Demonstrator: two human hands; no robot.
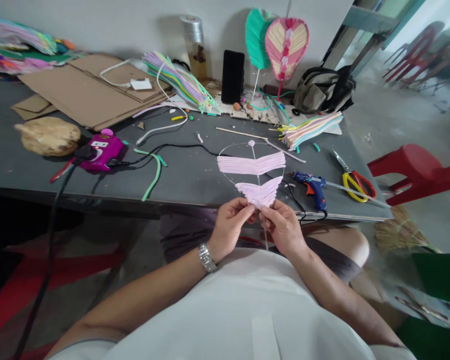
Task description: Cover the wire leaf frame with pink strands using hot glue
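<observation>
A heart-shaped wire frame [252, 170] on a thin stick carries two bands of pale pink pipe cleaners, one across its middle and one at its lower tip. My left hand [229, 226] pinches the lower pink band from the left, fingers closed on it. From the right, my right hand [283, 227] grips the frame's tip and stick. Both hands sit just off the near edge of the grey table [183, 177], above my lap.
A blue glue gun [314, 189] and yellow-red scissors [354, 182] lie to the right. A purple device [103, 150] with cables lies at left. Bundles of coloured pipe cleaners [182, 80], cardboard [86, 92], a black phone [233, 76] and finished feather shapes [287, 42] stand behind. A red stool [416, 170] is at right.
</observation>
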